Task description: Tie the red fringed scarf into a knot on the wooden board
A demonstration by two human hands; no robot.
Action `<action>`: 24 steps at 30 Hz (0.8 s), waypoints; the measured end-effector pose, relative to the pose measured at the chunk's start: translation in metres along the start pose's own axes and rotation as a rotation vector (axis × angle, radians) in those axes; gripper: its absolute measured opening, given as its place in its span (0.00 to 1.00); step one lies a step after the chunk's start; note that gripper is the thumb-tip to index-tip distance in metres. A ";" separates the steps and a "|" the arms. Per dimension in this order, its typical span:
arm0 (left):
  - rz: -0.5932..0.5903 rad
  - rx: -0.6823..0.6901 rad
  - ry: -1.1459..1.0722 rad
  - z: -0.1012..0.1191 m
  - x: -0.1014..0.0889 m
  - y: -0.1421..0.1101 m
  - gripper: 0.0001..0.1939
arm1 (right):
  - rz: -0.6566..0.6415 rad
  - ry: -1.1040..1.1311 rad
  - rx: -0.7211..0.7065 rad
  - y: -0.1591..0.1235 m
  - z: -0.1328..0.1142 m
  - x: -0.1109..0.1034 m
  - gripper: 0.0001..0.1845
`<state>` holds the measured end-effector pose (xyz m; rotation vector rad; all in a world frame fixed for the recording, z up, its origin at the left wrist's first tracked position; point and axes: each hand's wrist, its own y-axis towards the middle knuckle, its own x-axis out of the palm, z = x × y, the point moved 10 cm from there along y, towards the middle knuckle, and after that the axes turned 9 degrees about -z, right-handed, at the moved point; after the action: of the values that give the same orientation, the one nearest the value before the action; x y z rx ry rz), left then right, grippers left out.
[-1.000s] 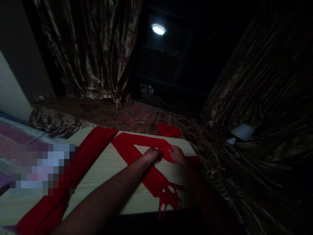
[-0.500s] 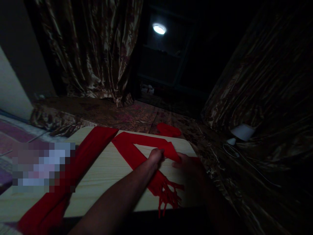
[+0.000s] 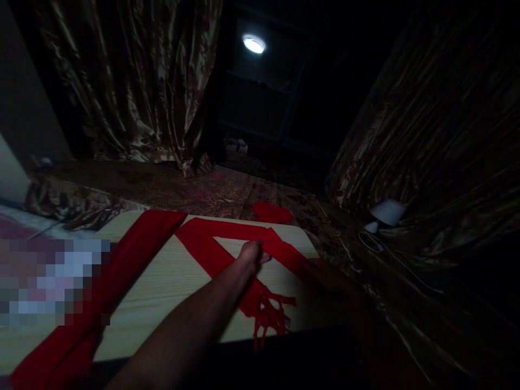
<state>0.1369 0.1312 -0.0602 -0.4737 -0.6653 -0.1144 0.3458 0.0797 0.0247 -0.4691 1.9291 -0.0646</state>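
A long red scarf [image 3: 199,244] lies folded at angles on a pale wooden table, its fringe spread near the front edge. My left hand [image 3: 252,255] is closed on the scarf's lower edge, just past the bend in the far strip. To the right, in deep shadow, my right hand [image 3: 325,273] grips the same strip, which runs straight between both hands toward the table's right side. Its fingers are only dimly visible. Another wide red strip of cloth [image 3: 134,254] slants across the table's left side; whether it joins the fringed piece I cannot tell.
The pale wooden table [image 3: 162,290] has rounded far corners. Beyond it a red bundle of cloth [image 3: 272,212] rests on a patterned cover [image 3: 203,187]. A white lamp [image 3: 388,212] with a cord lies at the right, near dark curtains [image 3: 158,97]. A blurred patch hides something at left.
My right hand has moved right and slightly down, drawing the scarf strip out straighter. My left hand stays at the bend. The whole view has shifted slightly.
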 end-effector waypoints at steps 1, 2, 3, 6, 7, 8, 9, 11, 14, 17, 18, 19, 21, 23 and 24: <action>0.008 0.005 -0.011 0.002 -0.001 0.000 0.05 | -0.063 0.037 -0.006 -0.004 -0.006 0.001 0.24; 0.017 0.010 -0.020 0.004 -0.003 0.000 0.05 | -0.113 0.058 0.005 -0.007 -0.009 0.003 0.24; 0.025 0.017 -0.027 0.006 -0.005 0.000 0.05 | -0.141 0.059 0.026 -0.010 -0.011 0.005 0.22; 0.037 0.032 -0.035 0.008 -0.010 0.001 0.05 | -0.193 0.008 0.058 -0.014 -0.012 0.013 0.20; 0.040 0.035 -0.035 0.008 -0.012 0.002 0.05 | -0.221 -0.007 0.048 -0.015 -0.012 0.019 0.19; 0.044 0.037 -0.033 0.007 -0.015 0.002 0.04 | -0.244 -0.017 0.036 -0.016 -0.010 0.024 0.18; 0.051 0.038 -0.031 0.006 -0.017 0.002 0.04 | -0.259 -0.022 0.027 -0.016 -0.007 0.028 0.17; 0.061 0.039 -0.026 0.005 -0.022 0.001 0.04 | -0.261 -0.010 0.022 -0.018 0.007 0.034 0.17; 0.056 0.039 -0.016 0.005 -0.025 0.000 0.04 | -0.206 0.031 0.011 -0.021 0.037 0.033 0.20; 0.032 0.033 0.019 0.004 -0.023 0.000 0.03 | 0.043 -0.057 0.112 -0.029 0.078 0.010 0.24; 0.026 0.034 0.040 0.004 -0.021 0.000 0.03 | 0.124 -0.086 0.154 -0.035 0.090 0.002 0.24; 0.023 0.036 0.064 0.004 -0.020 0.001 0.03 | 0.177 -0.098 0.185 -0.040 0.099 -0.003 0.23; 0.025 0.043 0.125 0.003 -0.018 0.001 0.03 | 0.208 -0.071 0.215 -0.052 0.107 -0.004 0.22; 0.023 0.044 0.193 0.002 -0.016 0.001 0.02 | 0.214 -0.021 0.232 -0.063 0.107 -0.002 0.19; 0.022 0.043 0.225 0.001 -0.015 0.001 0.02 | 0.226 0.003 0.229 -0.067 0.104 -0.002 0.18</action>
<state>0.1247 0.1317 -0.0688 -0.4196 -0.4408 -0.1306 0.4596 0.0362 0.0020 -0.0976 1.9372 -0.1373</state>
